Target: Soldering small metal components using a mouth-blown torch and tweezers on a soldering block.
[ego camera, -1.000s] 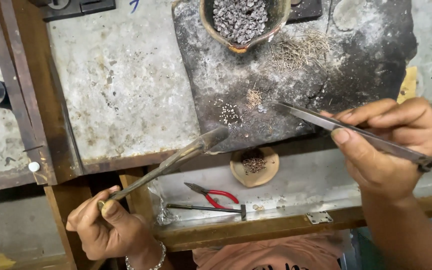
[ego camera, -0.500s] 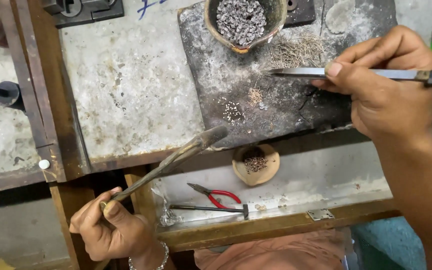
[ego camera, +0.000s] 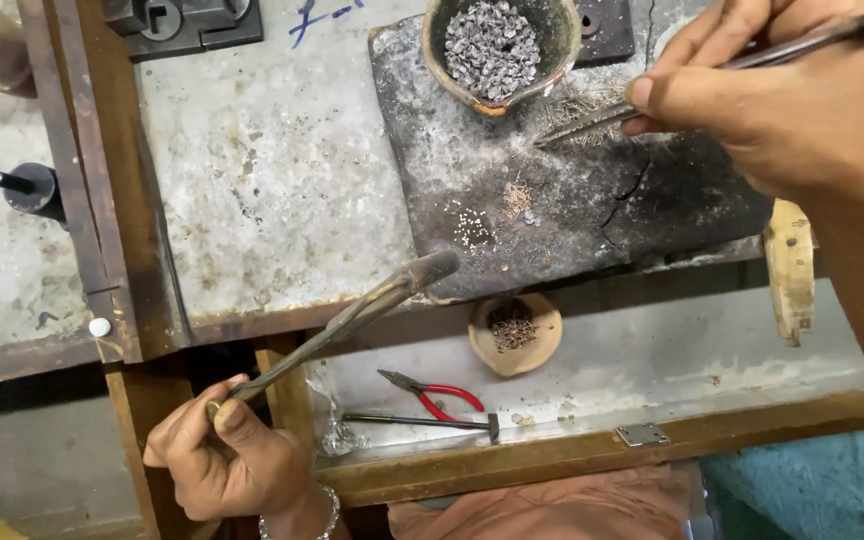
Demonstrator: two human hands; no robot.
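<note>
Across the dusty bench I see my right hand (ego camera: 802, 110) pinching tweezers (ego camera: 592, 122) at the wire bits (ego camera: 584, 106) beside the far bowl (ego camera: 497, 50), my left hand (ego camera: 227, 460) gripping a pipe (ego camera: 352, 320), so a slip may scatter the bits.

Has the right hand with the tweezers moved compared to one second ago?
Yes. The right hand moved up the bench, carrying the tweezers toward the clay bowl.
</note>
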